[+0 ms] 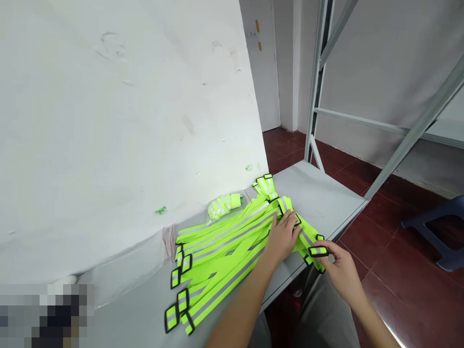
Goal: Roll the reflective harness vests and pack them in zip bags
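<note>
On my feed the neon strap pile (235, 237), yellow-green w/ grey reflective lines, lies along the bench (308, 193), straps roughly lengthwise, a few crossing. I'll place everything rel. to that pile.

My L hand (284, 234) is on the pile's R end, fingers bent down over the straps; can't tell if they grip or just press. My R hand (339, 268) is just beyond that end, near the bench edge, thumb & fingers narrowed in a pinch on a black-framed buckle (319, 251). More black-framed ends sit right by it, & a strap run (306, 234) goes from there back under/near the L hand.

At the pile's L end: several black buckles (186, 263), fanned out. At its far R corner: a bunch of looped ends (266, 186). Just behind the pile, against the white wall (126, 121): a bagged strap roll (224, 205) in clear plastic. Off the pile's L side, a clear bag (134, 266) lies flat. Well R of the pile: metal frame (315, 111), then a dark blue stool (438, 232) on red floor tiles (384, 241).
</note>
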`<state>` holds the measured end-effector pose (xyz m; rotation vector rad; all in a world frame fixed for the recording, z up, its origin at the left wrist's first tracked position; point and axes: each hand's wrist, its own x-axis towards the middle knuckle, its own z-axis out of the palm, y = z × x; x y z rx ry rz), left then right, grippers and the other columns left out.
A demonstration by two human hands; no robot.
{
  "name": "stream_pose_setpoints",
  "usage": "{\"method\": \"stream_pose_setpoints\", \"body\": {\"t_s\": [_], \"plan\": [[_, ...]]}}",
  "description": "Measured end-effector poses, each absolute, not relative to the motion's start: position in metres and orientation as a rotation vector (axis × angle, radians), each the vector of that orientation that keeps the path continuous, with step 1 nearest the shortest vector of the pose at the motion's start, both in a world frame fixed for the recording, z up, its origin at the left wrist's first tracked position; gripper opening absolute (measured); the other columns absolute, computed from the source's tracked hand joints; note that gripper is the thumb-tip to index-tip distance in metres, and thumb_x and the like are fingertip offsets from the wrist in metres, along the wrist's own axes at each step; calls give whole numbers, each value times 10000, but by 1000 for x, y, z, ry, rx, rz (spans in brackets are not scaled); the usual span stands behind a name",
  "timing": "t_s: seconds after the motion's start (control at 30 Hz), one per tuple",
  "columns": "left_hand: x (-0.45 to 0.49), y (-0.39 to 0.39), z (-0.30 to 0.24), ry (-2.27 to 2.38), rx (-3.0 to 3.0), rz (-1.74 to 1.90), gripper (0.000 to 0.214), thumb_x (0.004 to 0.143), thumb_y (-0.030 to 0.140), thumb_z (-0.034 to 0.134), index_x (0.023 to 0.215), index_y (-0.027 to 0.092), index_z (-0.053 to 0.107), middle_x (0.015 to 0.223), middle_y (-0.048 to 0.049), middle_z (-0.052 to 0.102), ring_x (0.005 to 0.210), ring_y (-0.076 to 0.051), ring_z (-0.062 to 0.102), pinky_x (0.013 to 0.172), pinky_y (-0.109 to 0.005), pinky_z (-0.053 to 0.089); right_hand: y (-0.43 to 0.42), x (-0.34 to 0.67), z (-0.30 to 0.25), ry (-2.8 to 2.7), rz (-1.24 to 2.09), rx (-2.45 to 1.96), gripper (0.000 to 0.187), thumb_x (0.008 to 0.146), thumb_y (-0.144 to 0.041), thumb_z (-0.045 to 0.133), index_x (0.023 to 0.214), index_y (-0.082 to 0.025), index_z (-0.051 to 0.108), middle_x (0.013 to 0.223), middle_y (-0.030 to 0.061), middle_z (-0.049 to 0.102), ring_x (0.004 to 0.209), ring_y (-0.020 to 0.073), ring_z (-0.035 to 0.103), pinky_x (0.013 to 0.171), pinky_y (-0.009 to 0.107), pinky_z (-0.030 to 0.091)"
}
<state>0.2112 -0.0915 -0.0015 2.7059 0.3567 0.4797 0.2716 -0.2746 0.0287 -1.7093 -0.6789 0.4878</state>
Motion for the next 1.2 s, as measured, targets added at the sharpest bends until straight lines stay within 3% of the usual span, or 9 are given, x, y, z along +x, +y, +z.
{"method": "stream_pose_setpoints", "body": {"t_s": [0.13, 0.23, 0.37, 0.5, 0.63, 0.77, 0.97, 1.07, 1.2], "plan": [[194, -98, -8, 279, 2749, 432, 409, 938, 148, 350, 1319, 217, 483, 1485, -55, 425, 1436, -220, 252, 1175, -556, 90, -257, 299, 37, -931, 192, -1792, 149, 822, -353, 647, 872, -224, 702, 799, 34, 554, 803, 202, 559, 736, 314, 446], [190, -99, -12, 263, 2714, 437, 451, 895, 113, 393, 1321, 213, 502, 1492, -60, 413, 1433, -226, 260, 1170, -528, 162, -219, 325, 44, -1119, 202, -1771, 198, 854, -395, 591, 864, -210, 660, 913, 55, 556, 921, 210, 544, 854, 335, 424], [188, -98, -12, 249, 2547, 556, 364, 869, 81, 376, 1110, 188, 626, 1300, -82, 604, 1349, -205, 415, 1175, -481, 202, -152, 356, 35, -1168, 340, -1820, 346, 807, -535, 561, 795, -194, 611, 935, 55, 548, 929, 208, 537, 815, 317, 439], [185, -98, -12, 243, 2415, 695, 260, 814, 65, 392, 802, 183, 624, 911, -81, 700, 1105, -216, 606, 1145, -471, 281, -115, 369, 6, -1148, 400, -1910, 395, 705, -578, 624, 652, -192, 555, 734, 6, 533, 789, 195, 535, 716, 296, 431], [184, -100, -14, 237, 2357, 817, 177, 775, 78, 436, 709, 202, 544, 773, -55, 654, 993, -217, 641, 1090, -464, 368, -111, 370, -15, -1038, 433, -2024, 436, 701, -563, 635, 872, -165, 580, 706, -23, 547, 652, 155, 516, 615, 266, 409], [184, -104, -19, 280, 2291, 942, 53, 793, 176, 525, 769, 218, 502, 813, -46, 640, 968, -223, 651, 1016, -452, 445, -113, 365, -5, -989, 440, -2105, 597, 676, -538, 682, 1097, -133, 562, 759, 1, 603, 657, 159, 550, 608, 261, 407], [183, -105, -23, 548, 2125, 1062, 269, 800, 318, 640, 952, 222, 441, 810, -21, 562, 795, -205, 644, 714, -355, 556, -112, 333, 45, -1101, 333, -2129, 375, 711, -491, 660, 949, -205, 615, 772, 5, 614, 725, 193, 565, 686, 296, 396], [182, -100, -18, 621, 2047, 1192, 458, 794, 277, 664, 1155, 208, 389, 1020, -95, 545, 948, -226, 610, 790, -383, 535, -114, 309, 58, -1146, 257, -2095, 335, 717, -426, 644, 969, -213, 584, 906, 27, 607, 820, 201, 567, 733, 302, 412], [169, -84, 3, 798, 2119, 1292, 764, 728, 189, 711, 1364, 194, 288, 1316, -204, 418, 1254, -342, 439, 970, -533, 410, -122, 277, 65, -1192, 242, -2034, 199, 752, -343, 606, 902, -227, 549, 906, 13, 616, 815, 188, 584, 715, 287, 435]]}}
